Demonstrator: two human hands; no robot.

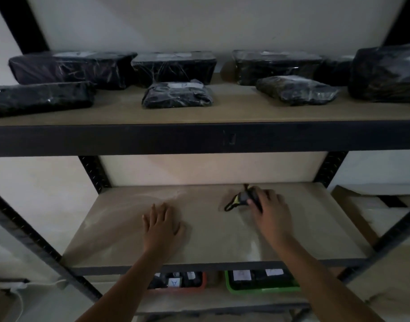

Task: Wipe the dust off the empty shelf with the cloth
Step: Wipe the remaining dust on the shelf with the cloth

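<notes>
Already the wiping looks underway, judging by how the empty shelf (199, 242) lies: pale dusty smears show near its back left and along the right side towards the front edge, while the middle looks more even, though the dim light makes it hard to say which patches are clean. The cloth (242, 198), a small dark bundle with a yellowish edge, sits on the board towards the back, right of centre. The right hand (270, 205) is over its right end, fingers curled onto it and seemingly gripping it; blur keeps me from telling how firm the hold is. The left hand (162, 220) lies flat on the board left of centre, fingers straight and spread, holding nothing, well apart from the cloth.

My guess is that most of the surface is left to do: the back left corner, the front strip and the right side all look streaked.

Above, the upper shelf (222, 112) carries several wrapped black parcels (176, 95). Below the front edge, an orange tray (203, 283) and a green tray (264, 289) hold small dark items with white labels.
</notes>
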